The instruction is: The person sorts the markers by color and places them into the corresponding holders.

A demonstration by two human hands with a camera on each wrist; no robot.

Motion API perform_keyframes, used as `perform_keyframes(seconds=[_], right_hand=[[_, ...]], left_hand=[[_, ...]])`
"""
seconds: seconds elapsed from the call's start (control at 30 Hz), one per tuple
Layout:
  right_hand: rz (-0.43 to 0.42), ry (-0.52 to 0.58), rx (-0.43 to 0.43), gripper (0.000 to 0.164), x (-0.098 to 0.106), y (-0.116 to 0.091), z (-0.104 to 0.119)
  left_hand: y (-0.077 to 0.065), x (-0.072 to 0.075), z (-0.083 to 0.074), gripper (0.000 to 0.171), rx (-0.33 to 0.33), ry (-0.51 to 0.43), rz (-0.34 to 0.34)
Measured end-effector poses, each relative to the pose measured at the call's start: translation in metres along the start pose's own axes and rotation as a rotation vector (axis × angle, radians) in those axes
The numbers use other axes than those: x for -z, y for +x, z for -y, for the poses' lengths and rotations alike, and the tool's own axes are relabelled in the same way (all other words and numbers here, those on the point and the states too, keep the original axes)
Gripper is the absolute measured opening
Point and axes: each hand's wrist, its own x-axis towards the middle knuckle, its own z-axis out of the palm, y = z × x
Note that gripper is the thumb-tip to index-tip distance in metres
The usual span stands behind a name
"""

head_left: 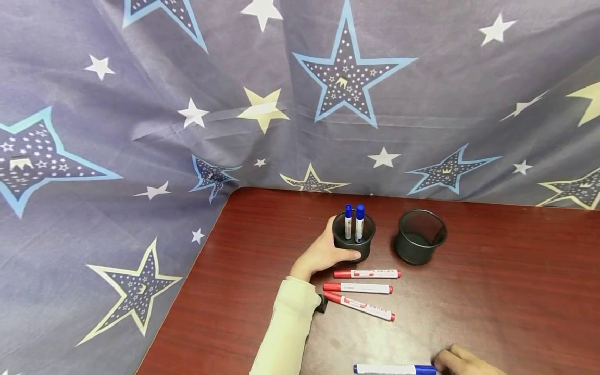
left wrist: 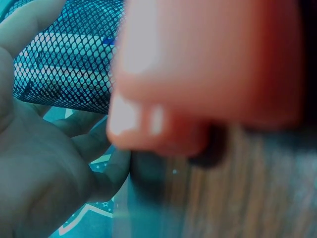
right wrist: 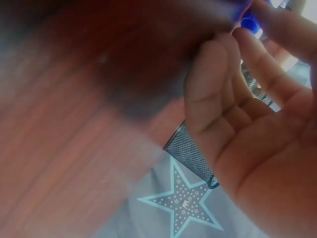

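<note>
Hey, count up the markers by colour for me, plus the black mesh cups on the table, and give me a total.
Black mesh cups: 2
Red markers: 3
Blue markers: 3 (2 standing in one cup, 1 at the right hand)
Total: 8

The person in front of me wears a plain, pale cream sleeve (head_left: 285, 328), lightly creased, reaching the left wrist. A small, boxy black piece (head_left: 321, 303) pokes out beside the cuff (head_left: 302, 290). The left hand (head_left: 329, 253) and right hand (head_left: 461, 360) are bare.
</note>
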Motion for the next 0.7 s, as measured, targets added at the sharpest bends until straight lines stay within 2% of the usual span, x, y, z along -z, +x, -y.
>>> perform_keyframes(seconds=[0.07,0.1,0.17,0.27,0.33,0.4,0.5,0.7], right_hand=[[0.05,-0.012,-0.084,0.038,0.001,0.0,0.004],[0.1,-0.014,-0.141,0.036,0.002,0.0,0.005],[0.188,-0.016,-0.198,0.039,0.005,0.002,0.006],[0.221,0.005,-0.142,0.04,0.005,0.007,0.004],[0.169,0.015,-0.036,0.034,0.004,0.011,0.003],[0.134,0.012,0.024,0.033,0.002,0.014,0.005],[0.139,-0.015,0.008,0.034,0.002,0.016,0.008],[0.252,-0.027,-0.118,0.035,0.005,0.017,0.012]], left_hand=[[0.001,0.0,0.001,0.102,-0.002,-0.004,-0.001],[0.001,0.0,0.001,0.102,-0.004,-0.007,-0.002],[0.001,-0.001,0.001,0.102,-0.007,-0.008,-0.001],[0.0,0.0,0.0,0.103,-0.008,-0.004,0.0],[0.0,0.0,0.0,0.103,-0.007,0.002,0.001],[0.0,0.001,-0.001,0.104,-0.005,0.006,0.0],[0.0,0.001,-0.001,0.104,0.0,0.011,0.0],[-0.001,0.001,-0.001,0.104,0.006,0.012,-0.001]])
